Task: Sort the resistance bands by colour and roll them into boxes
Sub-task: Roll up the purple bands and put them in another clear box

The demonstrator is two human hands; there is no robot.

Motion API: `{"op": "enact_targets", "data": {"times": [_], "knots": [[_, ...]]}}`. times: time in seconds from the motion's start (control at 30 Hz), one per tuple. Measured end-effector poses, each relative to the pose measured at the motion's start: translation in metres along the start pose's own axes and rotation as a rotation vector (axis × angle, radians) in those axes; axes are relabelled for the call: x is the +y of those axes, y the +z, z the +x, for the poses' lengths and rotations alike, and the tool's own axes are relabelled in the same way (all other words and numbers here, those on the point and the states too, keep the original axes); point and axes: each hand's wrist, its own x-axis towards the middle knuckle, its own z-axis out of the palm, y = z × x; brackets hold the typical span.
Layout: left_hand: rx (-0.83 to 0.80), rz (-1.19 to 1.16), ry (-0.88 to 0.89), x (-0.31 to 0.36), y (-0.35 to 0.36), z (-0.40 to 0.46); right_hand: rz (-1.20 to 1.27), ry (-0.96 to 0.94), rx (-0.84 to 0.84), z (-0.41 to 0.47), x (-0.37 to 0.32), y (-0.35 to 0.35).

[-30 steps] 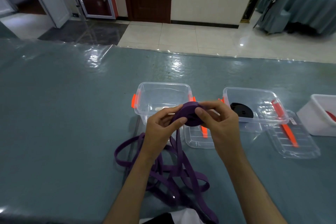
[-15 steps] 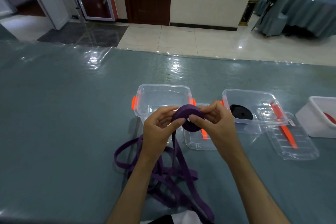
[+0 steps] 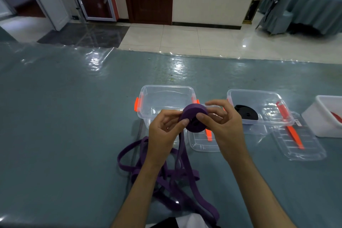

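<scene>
- Left hand [image 3: 164,129] and right hand [image 3: 224,126] — both pinching the purple roll [image 3: 194,119] above the table [image 3: 64,116].
- Loose purple band [image 3: 166,172] trailing below, heaped.

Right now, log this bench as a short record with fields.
left hand: holds the purple roll
right hand: holds the same roll
loose purple band: tangled on the table
near clear box: open, holds no band
second clear box: holds a black roll
lids: lying off the boxes
</scene>
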Motion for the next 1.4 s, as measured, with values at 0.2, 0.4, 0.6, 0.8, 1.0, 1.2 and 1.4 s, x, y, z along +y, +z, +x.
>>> {"op": "enact_targets", "data": {"times": [0.2, 0.4, 0.6, 0.8, 1.0, 1.2, 1.4], "knots": [[-0.051, 0.035, 0.025, 0.0, -0.004, 0.004, 0.047, 0.048, 0.062, -0.005, 0.008, 0.005], [0.003, -0.04, -0.031, -0.005, 0.005, 0.0, 0.07, 0.011, 0.08, -0.002, 0.004, 0.004], [0.084, -0.077, -0.045, -0.003, 0.002, 0.005, 0.066, 0.049, 0.064, -0.005, 0.01, 0.003], [0.0, -0.08, -0.085, -0.003, 0.0, 0.008, 0.083, 0.038, 0.068, -0.006, 0.007, 0.0], [0.089, -0.032, -0.016, 0.001, -0.001, 0.011, -0.004, 0.098, -0.038, -0.004, 0.012, -0.004], [-0.068, -0.045, -0.09, -0.001, -0.008, 0.011, 0.048, 0.021, 0.048, -0.006, 0.012, -0.003], [0.094, -0.029, -0.014, -0.003, -0.006, 0.011, -0.095, -0.008, -0.021, -0.005, 0.016, 0.001]]}}
